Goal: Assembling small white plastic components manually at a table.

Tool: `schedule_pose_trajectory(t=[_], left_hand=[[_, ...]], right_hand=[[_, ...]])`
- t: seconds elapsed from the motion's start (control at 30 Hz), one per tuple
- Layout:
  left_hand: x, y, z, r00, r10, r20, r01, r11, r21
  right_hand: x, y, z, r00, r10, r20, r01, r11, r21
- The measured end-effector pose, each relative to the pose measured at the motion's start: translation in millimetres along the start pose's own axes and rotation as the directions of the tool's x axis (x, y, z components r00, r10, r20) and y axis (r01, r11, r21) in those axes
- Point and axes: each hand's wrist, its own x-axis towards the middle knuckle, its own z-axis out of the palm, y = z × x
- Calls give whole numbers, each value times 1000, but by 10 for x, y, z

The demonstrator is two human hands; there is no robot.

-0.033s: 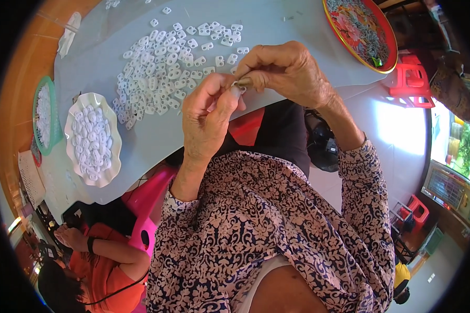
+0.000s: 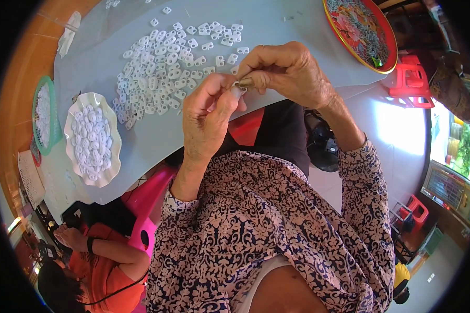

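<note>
My left hand (image 2: 209, 112) is closed, thumb and fingers pinching a small white plastic piece (image 2: 243, 89) that mostly hides behind the fingertips. My right hand (image 2: 284, 70) meets it there, its thumb and forefinger pinched together against the piece. The right thumb's tip looks dark brownish; whether it grips anything small I cannot make out. Both hands hover over the table's near edge. Just beyond them and to the left spreads a loose heap of white two-holed plastic pieces (image 2: 159, 73). A white wavy-rimmed dish (image 2: 114, 141) at the left holds several white oval pieces (image 2: 91, 138).
A green basket (image 2: 54, 112) with white pieces stands at the table's far left. At the far right lies a red round tray (image 2: 391, 47) with small grey metal bits. A person in orange (image 2: 115, 261) sits at lower left by a pink chair (image 2: 143, 229). Red stools (image 2: 410, 83) stand right.
</note>
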Motion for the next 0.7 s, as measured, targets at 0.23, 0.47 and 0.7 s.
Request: schedule_pose_trajectory(t=[0.23, 0.47, 0.7], left_hand=[[-19, -65, 33, 999, 38, -37, -40, 997, -64], [-44, -51, 17, 989, 87, -118, -77, 993, 84], [-43, -4, -6, 996, 2, -85, -3, 1000, -6]], right_hand=[[-35, 22, 126, 992, -10, -130, -10, 988, -155], [-35, 118, 294, 963, 48, -264, -46, 999, 12], [-38, 72, 198, 989, 12, -145, -11, 1000, 6]])
